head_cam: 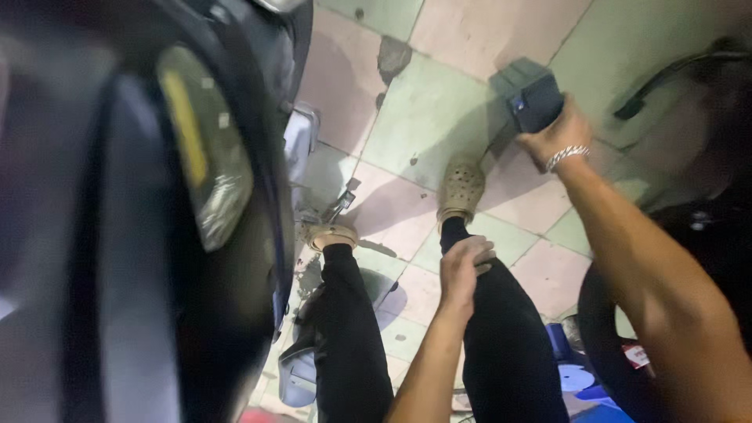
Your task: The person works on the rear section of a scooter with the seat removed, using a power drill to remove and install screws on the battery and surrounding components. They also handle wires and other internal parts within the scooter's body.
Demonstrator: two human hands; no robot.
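My right hand [558,135], with a silver bracelet on the wrist, reaches forward and grips a dark blue-black boxy object [536,97] held above the tiled floor. My left hand [464,266] lies on my right leg in black trousers [501,345], fingers curled over it. My feet wear tan perforated clogs: one [460,188] flat on the tiles, the other [330,235] next to the motorcycle's metal footrest parts [338,205].
A dark motorcycle body [157,211] with a yellow-edged panel fills the left side. Pink and pale green floor tiles [423,117] stretch ahead. A black tyre [603,345] and blue items [580,384] sit at lower right. A black curved part [666,78] lies upper right.
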